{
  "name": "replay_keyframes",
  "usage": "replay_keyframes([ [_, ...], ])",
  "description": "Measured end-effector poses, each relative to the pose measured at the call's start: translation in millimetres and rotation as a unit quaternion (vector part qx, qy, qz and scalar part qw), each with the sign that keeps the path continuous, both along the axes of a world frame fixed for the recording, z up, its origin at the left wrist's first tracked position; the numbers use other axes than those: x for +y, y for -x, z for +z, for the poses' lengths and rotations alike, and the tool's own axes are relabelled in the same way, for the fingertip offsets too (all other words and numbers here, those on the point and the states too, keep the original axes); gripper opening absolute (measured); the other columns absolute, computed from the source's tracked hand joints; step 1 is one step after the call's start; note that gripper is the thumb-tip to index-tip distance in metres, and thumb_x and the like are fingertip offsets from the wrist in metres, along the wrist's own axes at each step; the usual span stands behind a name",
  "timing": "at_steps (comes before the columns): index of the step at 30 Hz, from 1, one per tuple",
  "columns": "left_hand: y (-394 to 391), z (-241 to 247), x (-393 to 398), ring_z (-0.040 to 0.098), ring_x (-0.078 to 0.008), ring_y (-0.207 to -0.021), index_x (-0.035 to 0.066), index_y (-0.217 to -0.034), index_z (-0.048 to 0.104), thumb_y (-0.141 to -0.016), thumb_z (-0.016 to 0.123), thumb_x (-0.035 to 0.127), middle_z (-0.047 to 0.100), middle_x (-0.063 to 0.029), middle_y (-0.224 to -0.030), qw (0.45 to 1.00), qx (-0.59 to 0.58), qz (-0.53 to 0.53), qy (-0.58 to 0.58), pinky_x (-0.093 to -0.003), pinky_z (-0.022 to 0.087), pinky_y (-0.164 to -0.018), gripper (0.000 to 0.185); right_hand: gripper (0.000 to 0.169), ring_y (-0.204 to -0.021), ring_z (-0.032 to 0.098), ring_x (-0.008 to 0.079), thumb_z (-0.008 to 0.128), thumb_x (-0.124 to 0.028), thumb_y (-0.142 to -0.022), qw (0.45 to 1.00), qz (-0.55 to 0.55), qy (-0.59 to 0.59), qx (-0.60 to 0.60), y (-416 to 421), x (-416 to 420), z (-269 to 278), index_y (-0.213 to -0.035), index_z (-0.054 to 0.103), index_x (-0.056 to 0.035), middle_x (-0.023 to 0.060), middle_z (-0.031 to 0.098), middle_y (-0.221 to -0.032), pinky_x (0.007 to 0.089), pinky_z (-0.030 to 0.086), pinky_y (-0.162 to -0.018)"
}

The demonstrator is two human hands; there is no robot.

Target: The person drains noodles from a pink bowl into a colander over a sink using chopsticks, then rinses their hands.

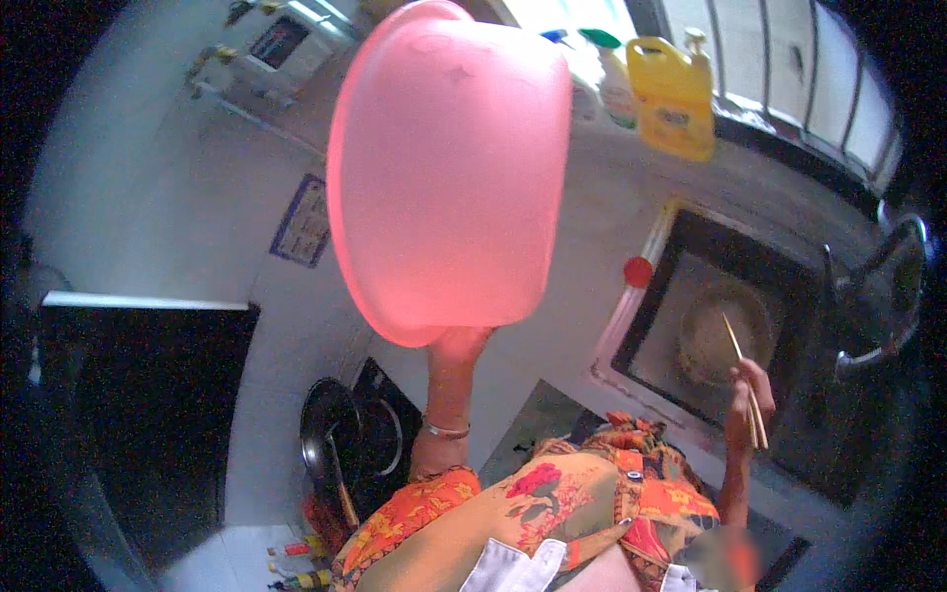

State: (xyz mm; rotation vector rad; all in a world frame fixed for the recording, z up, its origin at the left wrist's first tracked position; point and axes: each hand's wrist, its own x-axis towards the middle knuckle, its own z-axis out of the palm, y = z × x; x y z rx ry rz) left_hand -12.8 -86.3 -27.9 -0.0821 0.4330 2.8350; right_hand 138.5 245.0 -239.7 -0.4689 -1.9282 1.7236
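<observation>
A large pink plastic basin (451, 177) is tilted up on its side before me, its outer bottom facing right. My left hand (459, 344) grips its near lower edge; the fingers are mostly hidden behind the plastic. A bangle circles that wrist. To the right, my right hand (753, 388) is closed on a pair of wooden chopsticks (732, 337), their thin tips pointing away from me. This hand is over the near part of a sink (729, 296), in which a round brownish shape shows dimly.
A yellow jug (673, 103) and spray bottle (615, 89) stand by the barred window. A red round object (638, 272) lies on the sink's left rim. A curved metal faucet (914, 296) rises at right. A black pan (333, 429) sits at lower left.
</observation>
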Motion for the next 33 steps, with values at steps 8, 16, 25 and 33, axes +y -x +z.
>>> replay_keyframes([
  [8, -20.8, -29.5, -16.6, 0.039, -0.0340, -0.121, 0.005, -0.132, 0.033, -0.090, 0.045, 0.037, 0.038, -0.0153, -0.135, 0.992, 0.055, 0.060, 0.093, -0.0514, 0.032, -0.102, 0.055, 0.028, -0.084, 0.059, 0.0201, 0.047, -0.013, -0.083, 0.999, 0.000, 0.034, -0.007, -2.3, 6.8, -9.2, -0.103, 0.057, 0.0025, 0.0116, 0.058, -0.098, 0.0313, 0.047, -0.077],
  [16, -28.8, -24.3, -11.8, 0.047, -0.0295, -0.114, 0.003, -0.126, 0.041, -0.088, 0.048, 0.033, 0.048, -0.0123, -0.126, 0.998, 0.058, -0.023, -0.016, -0.0460, 0.036, -0.099, 0.049, 0.027, -0.096, 0.058, 0.0274, 0.049, -0.013, -0.083, 0.975, 0.009, -0.188, 0.115, 8.0, 14.5, 25.2, -0.103, 0.058, 0.0009, 0.0160, 0.059, -0.103, 0.0357, 0.047, -0.083],
  [25, -22.5, 6.4, -21.1, 0.048, -0.0282, -0.112, 0.003, -0.124, 0.044, -0.087, 0.047, 0.031, 0.050, -0.0119, -0.123, 0.956, -0.003, 0.074, 0.282, -0.0442, 0.037, -0.098, 0.046, 0.021, -0.087, 0.061, 0.0243, 0.053, -0.009, -0.078, 0.975, -0.014, -0.180, 0.126, 15.3, 9.4, 27.2, -0.095, 0.062, -0.0005, 0.0143, 0.061, -0.095, 0.0316, 0.048, -0.077],
  [33, -19.8, 16.6, 8.6, 0.050, -0.0271, -0.111, 0.003, -0.122, 0.047, -0.086, 0.046, 0.029, 0.052, -0.0115, -0.120, 0.919, -0.055, 0.078, 0.383, -0.0426, 0.038, -0.098, 0.044, 0.026, -0.084, 0.061, 0.0280, 0.052, -0.007, -0.072, 0.973, -0.026, -0.186, 0.132, 9.2, 4.1, 23.8, -0.095, 0.061, -0.0013, 0.0158, 0.062, -0.095, 0.0344, 0.050, -0.075],
])
